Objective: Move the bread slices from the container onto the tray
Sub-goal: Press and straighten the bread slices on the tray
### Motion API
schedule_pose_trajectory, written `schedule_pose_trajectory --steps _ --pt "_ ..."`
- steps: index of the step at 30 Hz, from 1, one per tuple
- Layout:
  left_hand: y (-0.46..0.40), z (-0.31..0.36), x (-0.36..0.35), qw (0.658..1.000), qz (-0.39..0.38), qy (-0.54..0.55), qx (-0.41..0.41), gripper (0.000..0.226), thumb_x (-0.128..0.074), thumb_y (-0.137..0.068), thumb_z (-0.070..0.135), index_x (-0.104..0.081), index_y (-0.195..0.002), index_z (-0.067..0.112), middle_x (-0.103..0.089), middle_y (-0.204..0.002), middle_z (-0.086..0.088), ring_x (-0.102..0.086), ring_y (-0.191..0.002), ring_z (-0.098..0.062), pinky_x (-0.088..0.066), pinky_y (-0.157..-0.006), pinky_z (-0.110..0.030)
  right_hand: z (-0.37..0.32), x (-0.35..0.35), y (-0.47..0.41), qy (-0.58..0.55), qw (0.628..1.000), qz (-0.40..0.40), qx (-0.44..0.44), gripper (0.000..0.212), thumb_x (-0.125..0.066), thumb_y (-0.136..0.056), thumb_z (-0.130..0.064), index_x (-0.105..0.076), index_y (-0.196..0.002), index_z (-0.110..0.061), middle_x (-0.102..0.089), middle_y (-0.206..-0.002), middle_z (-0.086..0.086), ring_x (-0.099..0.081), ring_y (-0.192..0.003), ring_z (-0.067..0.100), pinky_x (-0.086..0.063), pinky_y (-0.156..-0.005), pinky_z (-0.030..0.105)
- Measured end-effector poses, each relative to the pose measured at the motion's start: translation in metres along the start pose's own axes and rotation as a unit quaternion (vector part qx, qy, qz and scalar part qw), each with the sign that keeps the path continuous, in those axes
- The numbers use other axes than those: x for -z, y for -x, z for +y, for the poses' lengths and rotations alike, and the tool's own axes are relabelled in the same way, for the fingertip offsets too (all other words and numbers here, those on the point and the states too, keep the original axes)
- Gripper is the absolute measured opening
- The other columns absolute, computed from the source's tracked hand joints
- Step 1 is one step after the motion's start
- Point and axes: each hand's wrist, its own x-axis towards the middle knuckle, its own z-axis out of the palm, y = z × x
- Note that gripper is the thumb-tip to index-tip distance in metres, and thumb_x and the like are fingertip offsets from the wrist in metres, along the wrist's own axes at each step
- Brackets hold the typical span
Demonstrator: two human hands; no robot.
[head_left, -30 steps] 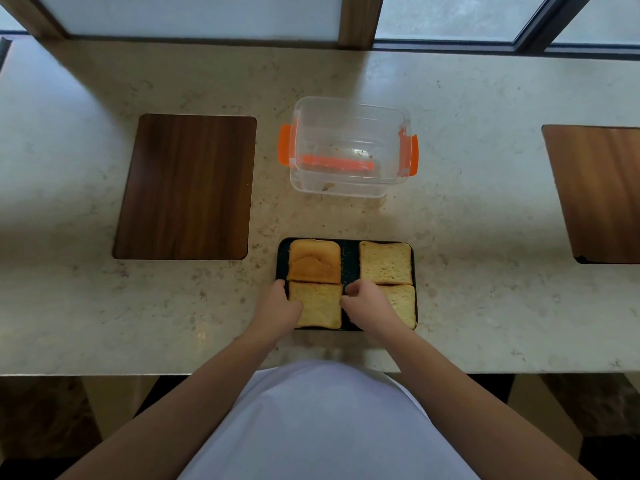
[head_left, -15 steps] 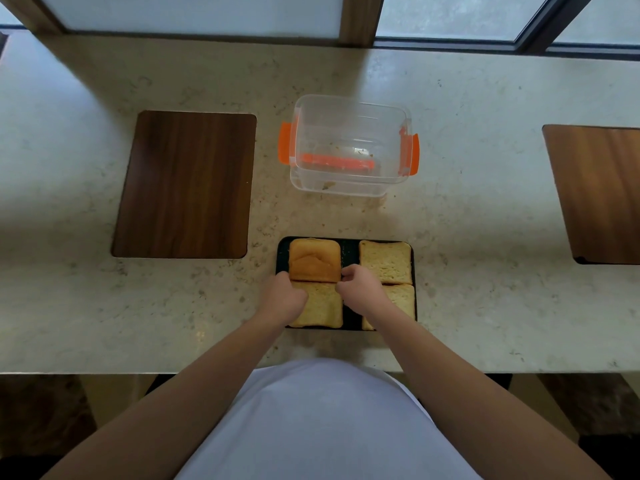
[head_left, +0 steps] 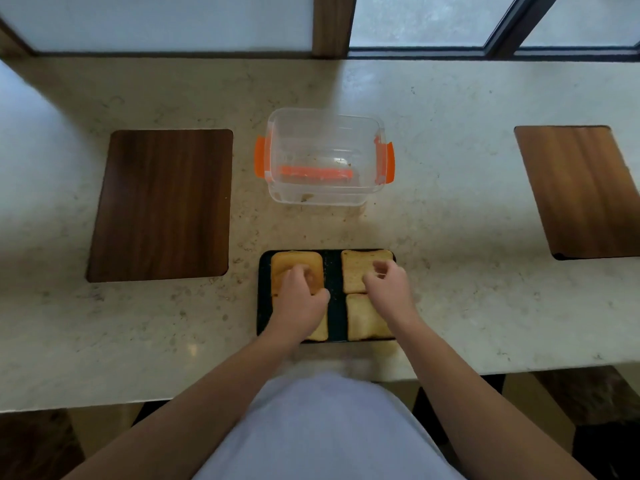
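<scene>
Four bread slices lie flat on the black tray (head_left: 262, 292) at the near edge of the pale stone surface (head_left: 450, 220), two on the left and two on the right with a bare dark strip between them. The left hand (head_left: 300, 299) reaches over the left pair: its fingers rest on the far left slice (head_left: 294, 263), the darker, more browned one, while the palm and wrist cover most of the near left slice (head_left: 320, 332), of which only a corner shows. The right hand (head_left: 388, 284) lies over the right pair, its loosely curled fingers touching the far right slice (head_left: 353, 271), its wrist crossing the edge of the near right slice (head_left: 363, 320). Neither hand is closed around anything; both are loosely bent with fingertips down on the bread, and whether they press or only touch cannot be told. Both forearms stretch forward from the body, angled slightly inward toward the tray. The clear container (head_left: 325, 157) with orange clips stands beyond the tray, well apart from the hands, holding only crumbs. A dark wooden board (head_left: 162, 202) lies to the left and another board (head_left: 585, 188) to the right.
</scene>
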Motion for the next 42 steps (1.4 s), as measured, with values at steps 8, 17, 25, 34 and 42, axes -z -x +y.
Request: schedule_pose_trajectory --steps 8,17,25,34,42 --pt "-0.028 0.04 -0.046 0.995 -0.068 -0.019 0.067 0.061 -0.055 -0.09 0.017 -0.035 -0.148 0.008 -0.041 -0.148 -0.009 -0.048 -0.108 -0.017 -0.041 -0.074 -0.027 0.005 0.024 -0.009 0.068 0.995 -0.02 -0.064 0.059 -0.055 -0.085 -0.026 -0.05 -0.14 -0.005 -0.046 -0.141 0.016 -0.05 -0.125 0.035 -0.048 -0.103 0.055" --pt "-0.035 0.05 -0.055 0.989 -0.086 -0.042 0.111 0.064 -0.052 -0.088 0.018 -0.033 -0.148 0.004 -0.051 -0.138 -0.017 -0.059 -0.109 -0.03 -0.053 -0.073 -0.038 0.002 0.022 -0.012 0.08 0.993 -0.022 -0.083 0.062 -0.057 -0.084 -0.028 -0.045 -0.142 -0.007 -0.044 -0.143 0.015 -0.048 -0.128 0.034 -0.042 -0.107 0.054" --pt "-0.035 0.042 -0.049 0.99 -0.07 -0.025 0.117 0.07 -0.055 -0.09 0.024 -0.029 -0.152 0.004 -0.051 -0.135 -0.009 -0.044 -0.067 -0.003 -0.032 -0.051 -0.021 -0.004 0.016 -0.013 0.07 0.994 -0.045 -0.077 0.058 -0.057 -0.082 -0.03 -0.049 -0.137 -0.011 -0.046 -0.14 0.01 -0.051 -0.124 0.029 -0.04 -0.107 0.054" --pt "-0.027 0.037 -0.042 0.994 -0.063 -0.012 0.094 0.04 -0.058 -0.09 0.018 -0.051 -0.129 0.01 -0.051 -0.101 0.009 -0.039 -0.065 0.0 -0.031 -0.053 -0.019 0.008 0.028 -0.006 0.047 0.997 -0.034 -0.048 0.058 -0.058 -0.087 -0.027 -0.048 -0.141 -0.009 -0.047 -0.143 0.012 -0.045 -0.132 0.03 -0.042 -0.109 0.053" --pt "0.011 0.007 -0.051 0.98 -0.144 0.024 0.137 0.067 -0.06 -0.09 0.012 -0.031 -0.15 0.01 -0.049 -0.134 -0.005 -0.051 -0.1 -0.008 -0.043 -0.072 -0.024 0.057 0.048 0.02 0.025 0.996 -0.061 -0.067 0.048 -0.059 -0.09 -0.022 -0.054 -0.137 -0.01 -0.06 -0.124 0.005 -0.057 -0.1 0.015 -0.05 -0.081 0.031"
